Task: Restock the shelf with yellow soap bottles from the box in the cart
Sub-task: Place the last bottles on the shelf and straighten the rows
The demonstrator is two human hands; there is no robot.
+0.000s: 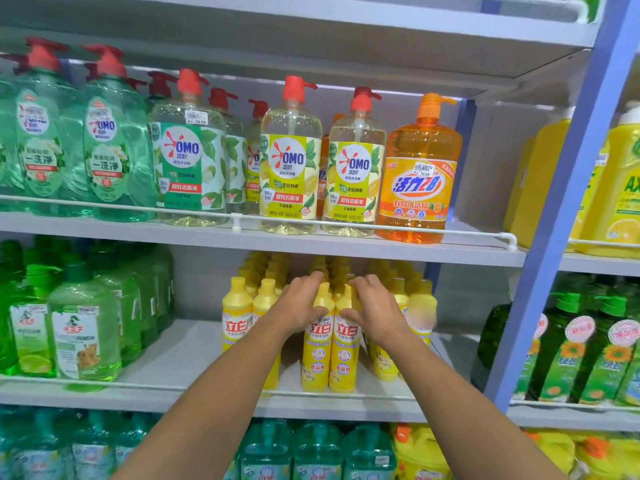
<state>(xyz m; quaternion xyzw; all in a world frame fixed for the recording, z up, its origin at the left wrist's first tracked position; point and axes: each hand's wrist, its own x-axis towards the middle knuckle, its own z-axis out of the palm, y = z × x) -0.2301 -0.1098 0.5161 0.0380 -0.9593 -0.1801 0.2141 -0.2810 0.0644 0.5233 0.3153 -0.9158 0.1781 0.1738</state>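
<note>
Middle shelf: soap bottles stand in rows from front edge to back, toward the right end. The left front bottle and right front bottle stand touching at the front edge. The left hand grips the first and the right hand the second, both at the shoulder. Jugs occupy the left end, well apart. Pump bottles line the upper shelf along its front edge.

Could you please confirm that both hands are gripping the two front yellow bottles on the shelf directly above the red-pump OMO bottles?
Not quite. The head view shows the left hand and right hand gripping the two front yellow bottles on the shelf directly below the red-pump OMO bottles, not above them.
</note>
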